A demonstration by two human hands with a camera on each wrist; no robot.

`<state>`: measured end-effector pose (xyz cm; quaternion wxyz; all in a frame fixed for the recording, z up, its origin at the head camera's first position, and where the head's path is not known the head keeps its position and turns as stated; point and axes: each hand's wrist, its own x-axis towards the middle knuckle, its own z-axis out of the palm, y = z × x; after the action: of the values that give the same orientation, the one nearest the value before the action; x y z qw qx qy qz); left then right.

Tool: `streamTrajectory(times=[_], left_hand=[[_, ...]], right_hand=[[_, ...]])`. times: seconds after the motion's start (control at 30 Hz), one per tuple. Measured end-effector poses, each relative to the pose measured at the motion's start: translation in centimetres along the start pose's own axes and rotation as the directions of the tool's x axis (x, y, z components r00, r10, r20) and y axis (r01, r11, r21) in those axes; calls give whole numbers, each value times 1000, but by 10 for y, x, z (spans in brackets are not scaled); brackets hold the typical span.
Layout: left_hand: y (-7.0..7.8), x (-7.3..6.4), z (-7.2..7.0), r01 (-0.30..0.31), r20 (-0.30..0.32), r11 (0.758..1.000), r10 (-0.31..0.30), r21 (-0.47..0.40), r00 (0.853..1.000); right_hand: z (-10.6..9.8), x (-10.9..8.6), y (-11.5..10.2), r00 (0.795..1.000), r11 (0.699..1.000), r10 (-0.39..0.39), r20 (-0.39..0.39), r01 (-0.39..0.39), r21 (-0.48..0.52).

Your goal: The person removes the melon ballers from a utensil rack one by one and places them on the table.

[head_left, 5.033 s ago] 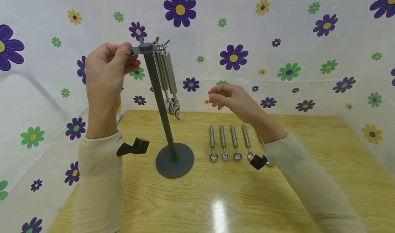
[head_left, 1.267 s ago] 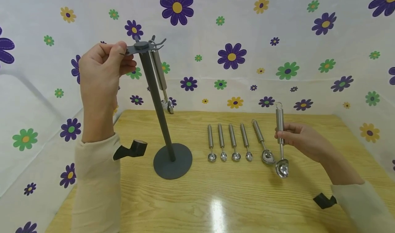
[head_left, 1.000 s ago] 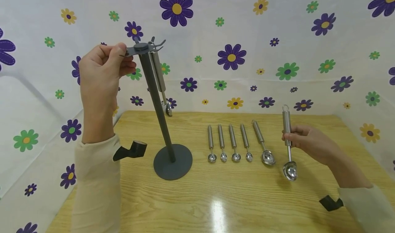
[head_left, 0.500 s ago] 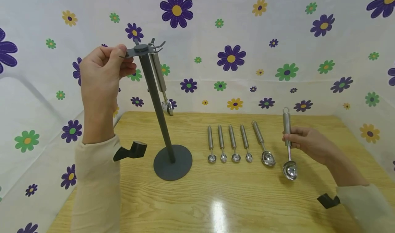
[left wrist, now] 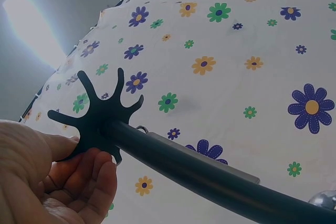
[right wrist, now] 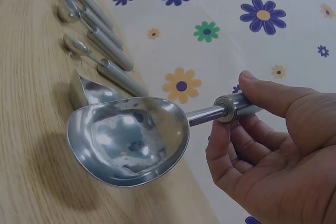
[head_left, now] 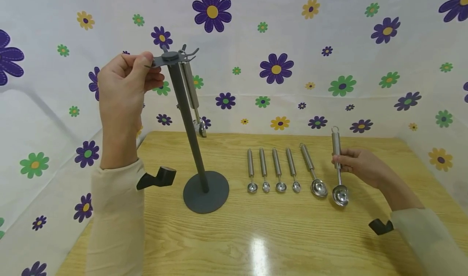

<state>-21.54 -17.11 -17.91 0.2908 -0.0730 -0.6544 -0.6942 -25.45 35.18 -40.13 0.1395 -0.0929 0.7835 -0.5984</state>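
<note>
My left hand (head_left: 122, 81) pinches one prong of the dark grey rack head (left wrist: 100, 124) at the top of the stand. From a far prong hangs a steel utensil (head_left: 191, 87), its bowl low behind the pole (head_left: 190, 130). On the right, my right hand (head_left: 365, 166) holds a steel scoop (head_left: 341, 195) by its handle, thumb against fingers. The scoop's deep, wide bowl (right wrist: 128, 140) is low over the table; I cannot tell whether it touches. Just left of it lies another large scoop (head_left: 319, 187), its handle angled away from me.
Several smaller steel scoops (head_left: 280, 186) lie side by side on the wooden table (head_left: 292, 235), handles toward the back. The stand's round base (head_left: 206, 201) rests left of them. A flowered cloth (head_left: 237, 36) rises behind.
Five seconds ago my right hand was empty in the air, and more utensils hung on the rack. It now holds a scoop, which has shifted slightly left toward the row. My left hand stays put.
</note>
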Motion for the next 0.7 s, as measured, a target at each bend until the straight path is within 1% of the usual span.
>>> streamTrajectory(times=[0.13, 0.43, 0.7], left_hand=[[0, 0, 1, -6, 0, 1000, 6, -6, 1000], [0, 1, 2, -14, 4, 1000, 14, -6, 1000], [0, 0, 0, 1, -4, 1000, 0, 8, 1000]], right_hand=[[-2, 6, 2, 999, 1000, 31, -6, -31, 4], [-5, 15, 9, 999, 997, 50, -2, -49, 54], [-6, 20, 18, 997, 997, 73, -14, -73, 35]])
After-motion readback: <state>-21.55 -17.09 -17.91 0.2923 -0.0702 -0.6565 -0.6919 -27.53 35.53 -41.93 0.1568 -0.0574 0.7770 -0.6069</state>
